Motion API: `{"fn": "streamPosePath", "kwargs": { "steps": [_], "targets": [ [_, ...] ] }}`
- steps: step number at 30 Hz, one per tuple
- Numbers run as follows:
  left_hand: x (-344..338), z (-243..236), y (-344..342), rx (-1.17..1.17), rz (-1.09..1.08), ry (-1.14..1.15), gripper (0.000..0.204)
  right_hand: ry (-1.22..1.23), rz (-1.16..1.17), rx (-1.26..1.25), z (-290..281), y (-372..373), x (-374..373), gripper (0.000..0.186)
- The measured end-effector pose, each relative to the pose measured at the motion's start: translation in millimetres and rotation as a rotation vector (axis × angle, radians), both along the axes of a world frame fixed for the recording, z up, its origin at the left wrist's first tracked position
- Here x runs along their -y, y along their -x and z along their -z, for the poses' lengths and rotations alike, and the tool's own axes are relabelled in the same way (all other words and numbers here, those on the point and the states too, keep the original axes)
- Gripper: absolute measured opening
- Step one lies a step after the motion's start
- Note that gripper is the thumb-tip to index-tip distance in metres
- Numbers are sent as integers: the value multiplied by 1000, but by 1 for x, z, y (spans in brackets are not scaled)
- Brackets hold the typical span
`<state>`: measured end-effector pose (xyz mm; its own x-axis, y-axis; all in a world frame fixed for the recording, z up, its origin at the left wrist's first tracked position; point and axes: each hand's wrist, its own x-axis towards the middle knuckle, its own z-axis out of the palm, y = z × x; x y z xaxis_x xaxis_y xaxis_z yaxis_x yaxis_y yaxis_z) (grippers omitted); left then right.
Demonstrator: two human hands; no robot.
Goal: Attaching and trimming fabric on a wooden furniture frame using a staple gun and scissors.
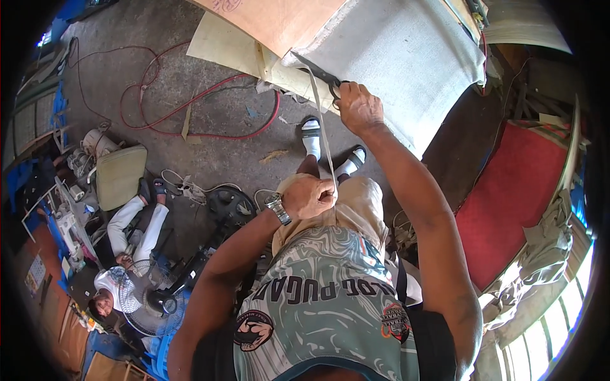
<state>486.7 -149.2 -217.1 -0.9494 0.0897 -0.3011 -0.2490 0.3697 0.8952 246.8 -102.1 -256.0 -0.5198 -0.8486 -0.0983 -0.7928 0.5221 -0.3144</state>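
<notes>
The left hand [310, 198] pinches the strip [323, 127] running ahead of it, probably to hold it taut; the right hand [359, 109] curls round the scissors [316, 68] (aimed ahead-left), seemingly to reach along the sheet's [403, 54] edge.

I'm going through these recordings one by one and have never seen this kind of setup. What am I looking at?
There is no machine here, just a person's two bare hands. The single picture comes from a wide fisheye camera on that person's head, looking down, so straight edges bend near the rim. The right hand holds long dark scissors by the handles. The left hand pinches a thin off-white strip running up toward the blades. Ahead, a pale grey fabric-like sheet covers a large raised piece, next to a light-brown wooden board. A red hose curls across the grey concrete floor.
</notes>
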Motion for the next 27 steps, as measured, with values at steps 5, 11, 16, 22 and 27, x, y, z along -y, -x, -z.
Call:
{"fn": "streamPosePath", "kwargs": {
  "steps": [5,11,16,22,27],
  "targets": [
    [14,-6,-11,14,-32,-26,12,-14,-66,7,10,2,-9,19],
    [30,-13,-40,137,-51,-20,16,40,-46,-26,9,-5,-9,21],
    [28,-2,-55,203,-85,36,18,68,-15,-50,11,-6,-3,22],
    [57,14,-72,357,-76,314,18,-34,-36,41,11,0,-24,13],
    [94,57,-124,544,-164,655,16,-12,-10,172,-2,4,-66,13]
  ]
}}
